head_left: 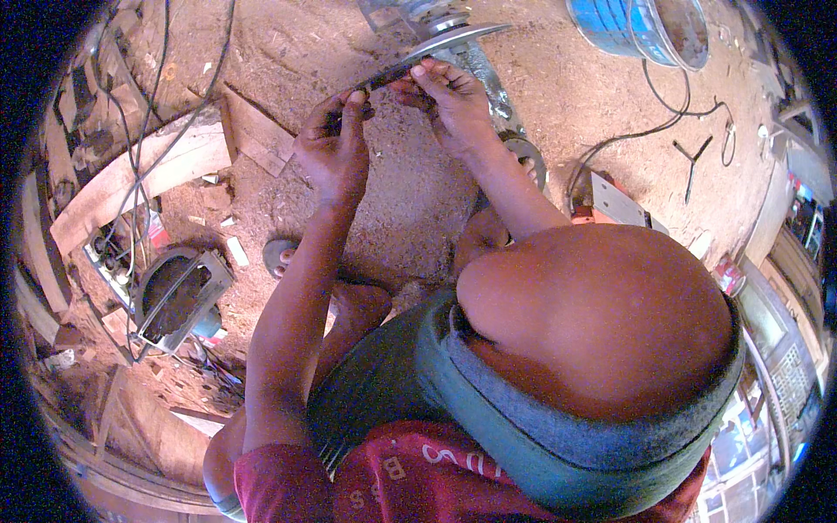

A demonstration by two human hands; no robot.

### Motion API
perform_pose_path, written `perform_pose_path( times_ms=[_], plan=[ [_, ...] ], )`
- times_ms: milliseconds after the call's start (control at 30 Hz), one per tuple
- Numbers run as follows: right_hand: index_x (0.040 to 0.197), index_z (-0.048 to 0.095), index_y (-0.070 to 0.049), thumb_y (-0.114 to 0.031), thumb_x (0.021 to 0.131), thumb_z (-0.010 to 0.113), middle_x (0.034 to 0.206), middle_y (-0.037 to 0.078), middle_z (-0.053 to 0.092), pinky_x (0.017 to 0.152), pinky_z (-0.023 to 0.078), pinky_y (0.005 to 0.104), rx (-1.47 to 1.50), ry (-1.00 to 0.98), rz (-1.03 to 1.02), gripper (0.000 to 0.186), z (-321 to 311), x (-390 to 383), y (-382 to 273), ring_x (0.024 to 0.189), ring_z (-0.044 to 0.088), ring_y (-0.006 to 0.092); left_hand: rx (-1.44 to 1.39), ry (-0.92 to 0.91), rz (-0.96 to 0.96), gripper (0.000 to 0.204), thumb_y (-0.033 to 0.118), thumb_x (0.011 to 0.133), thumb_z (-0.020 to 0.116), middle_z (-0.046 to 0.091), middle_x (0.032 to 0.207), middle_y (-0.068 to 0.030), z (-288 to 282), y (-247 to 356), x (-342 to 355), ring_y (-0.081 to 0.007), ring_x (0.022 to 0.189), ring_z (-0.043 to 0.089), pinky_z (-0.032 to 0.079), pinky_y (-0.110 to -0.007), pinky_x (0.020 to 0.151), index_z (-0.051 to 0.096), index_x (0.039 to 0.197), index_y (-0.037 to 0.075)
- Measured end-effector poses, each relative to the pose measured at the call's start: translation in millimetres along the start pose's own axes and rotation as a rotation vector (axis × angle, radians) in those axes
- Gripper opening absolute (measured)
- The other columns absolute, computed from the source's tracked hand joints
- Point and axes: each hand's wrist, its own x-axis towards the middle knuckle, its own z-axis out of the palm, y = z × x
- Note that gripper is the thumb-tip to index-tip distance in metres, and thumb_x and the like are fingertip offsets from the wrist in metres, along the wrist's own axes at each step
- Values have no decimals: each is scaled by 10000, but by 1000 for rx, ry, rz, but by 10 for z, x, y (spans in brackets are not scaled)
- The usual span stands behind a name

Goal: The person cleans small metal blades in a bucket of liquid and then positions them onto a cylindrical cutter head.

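Note:
A thin, dark, flat strip (pixel 388 78), perhaps a metal blade, slants up to the right between my two hands. My left hand (pixel 336 144) pinches its lower left end with thumb and fingers. Near the upper right end, my right hand (pixel 455 106) grips it, with the thumb on top and the fingers curled below. That end reaches the left edge of a grey disc (pixel 462 37) mounted on a machine spindle (pixel 442 17); whether they touch, I cannot tell. Below the disc, a worn metal bar (pixel 481 77) of the machine runs down behind my right wrist.
Sawdust covers the ground. At left lie curved wooden pieces (pixel 153 166), loose cables (pixel 139 105) and a portable power tool (pixel 183 296). A blue drum (pixel 610 26) stands far right, with a black cable (pixel 610 139) and a Y-shaped metal tool (pixel 693 166) nearby.

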Motion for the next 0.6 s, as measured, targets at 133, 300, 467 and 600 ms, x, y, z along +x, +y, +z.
perform_pose_path(
  times_ms=[133, 300, 467, 600],
  plan=[
    [944, 604, -59, -107, 898, 586, 907, 72, 661, 735, 555, 359, 2, 12, 10, 69, -64, 24, 27, 865, 665, 222, -57, -7, 24, 164, 93, 853, 655, 670, 770, -95, 43, -43, 17, -125, 681, 630, 505, -237, 651, 661, 939, -47],
    [958, 597, -46, -107, 899, 585, 910, 76, 657, 763, 546, 359, -18, 40, -7, 86, -114, 68, 72, 865, 661, 224, -71, 2, 19, 139, 71, 847, 654, 668, 763, -86, 87, -61, 29, -126, 685, 631, 511, -239, 655, 662, 921, -48],
    [947, 594, -35, -96, 893, 591, 909, 81, 651, 772, 542, 356, -47, 43, -45, 81, -139, 65, 38, 857, 659, 224, -62, -26, 69, 136, 70, 844, 656, 668, 761, -86, 124, -72, 43, -127, 680, 631, 513, -240, 646, 663, 905, -52],
    [935, 595, -35, -83, 891, 589, 904, 83, 647, 772, 542, 359, 58, 49, 15, 65, -54, -2, -92, 857, 659, 229, -32, -40, 71, 141, 73, 842, 658, 669, 760, -88, 122, -134, 61, -126, 677, 632, 516, -244, 649, 663, 901, -56]
  ],
)
